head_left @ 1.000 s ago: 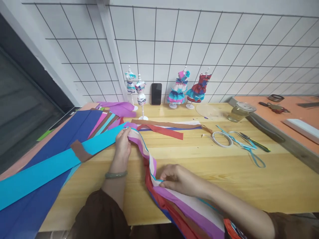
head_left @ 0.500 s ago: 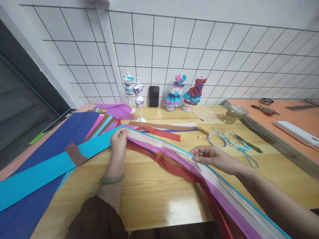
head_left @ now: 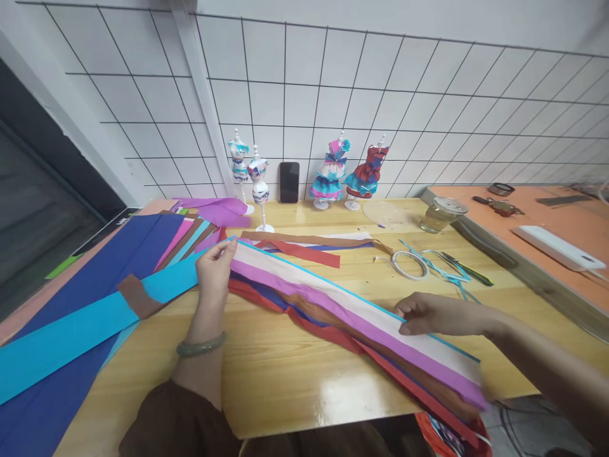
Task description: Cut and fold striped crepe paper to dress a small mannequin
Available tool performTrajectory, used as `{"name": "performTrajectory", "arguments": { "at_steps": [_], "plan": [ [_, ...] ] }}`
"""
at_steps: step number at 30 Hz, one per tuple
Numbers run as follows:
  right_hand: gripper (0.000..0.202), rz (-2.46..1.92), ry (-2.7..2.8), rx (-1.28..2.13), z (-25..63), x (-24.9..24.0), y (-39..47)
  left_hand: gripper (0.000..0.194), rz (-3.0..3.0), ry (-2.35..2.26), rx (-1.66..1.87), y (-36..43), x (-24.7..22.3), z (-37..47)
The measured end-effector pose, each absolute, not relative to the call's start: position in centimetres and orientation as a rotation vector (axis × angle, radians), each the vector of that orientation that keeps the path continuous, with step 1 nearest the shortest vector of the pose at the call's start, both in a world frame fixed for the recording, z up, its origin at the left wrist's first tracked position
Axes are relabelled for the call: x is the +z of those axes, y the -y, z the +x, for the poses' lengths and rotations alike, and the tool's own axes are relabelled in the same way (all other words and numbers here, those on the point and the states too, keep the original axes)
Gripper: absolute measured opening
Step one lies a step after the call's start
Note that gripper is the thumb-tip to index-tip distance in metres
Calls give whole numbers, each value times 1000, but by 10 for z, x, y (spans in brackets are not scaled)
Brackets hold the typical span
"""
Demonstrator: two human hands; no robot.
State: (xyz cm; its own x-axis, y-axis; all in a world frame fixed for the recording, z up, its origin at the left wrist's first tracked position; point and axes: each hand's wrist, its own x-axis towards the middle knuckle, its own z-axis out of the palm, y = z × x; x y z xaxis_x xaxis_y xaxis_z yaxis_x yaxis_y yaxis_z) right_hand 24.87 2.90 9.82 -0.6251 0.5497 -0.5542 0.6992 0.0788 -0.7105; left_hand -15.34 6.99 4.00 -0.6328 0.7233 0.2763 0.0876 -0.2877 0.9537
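Several long crepe paper strips (head_left: 304,279), pale pink with a bright blue edge, purple, brown, dark blue and red, stretch in layers across the front of the table. My left hand (head_left: 215,263), with a green bangle on the wrist, pinches their upper left end. Farther along, my right hand (head_left: 428,314) has its fingers closed on the blue upper edge. The right ends of the strips hang past the table edge. Beside my left hand lies a wide bright blue strip (head_left: 95,317) with a brown piece (head_left: 139,297) on it.
Dark blue paper (head_left: 52,393) spreads along the left side. Behind my hands lie a red strip (head_left: 304,252), a white tape roll (head_left: 410,265) and a dark pointed tool (head_left: 469,269). Small dressed mannequins (head_left: 328,178), a phone (head_left: 289,183) and a lidded cup (head_left: 442,214) stand at the back.
My right hand has slid right and toward me along the blue edge. The strips' far ends have swung into view at the lower right. My left hand keeps its pinch.
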Motion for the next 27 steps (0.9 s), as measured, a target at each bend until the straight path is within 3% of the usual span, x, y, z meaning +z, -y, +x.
{"name": "performTrajectory", "arguments": {
  "at_steps": [7, 14, 20, 27],
  "plan": [
    [28, 1742, -2344, -1306, 294, 85, -54, 28, 1166, -1745, 1871, -72, 36, -159],
    [27, 1965, -2904, -306, 272, 52, -44, 21, 1268, -1862, 1626, -75, 24, -158],
    [35, 1621, -3029, -400, 224, 44, 1, 22, 1316, -1881, 1535, -77, 20, -158],
    [22, 1504, -3108, -44, 223, 29, 26, 25, 1346, -1959, 1479, -79, 15, -163]
  ]
}}
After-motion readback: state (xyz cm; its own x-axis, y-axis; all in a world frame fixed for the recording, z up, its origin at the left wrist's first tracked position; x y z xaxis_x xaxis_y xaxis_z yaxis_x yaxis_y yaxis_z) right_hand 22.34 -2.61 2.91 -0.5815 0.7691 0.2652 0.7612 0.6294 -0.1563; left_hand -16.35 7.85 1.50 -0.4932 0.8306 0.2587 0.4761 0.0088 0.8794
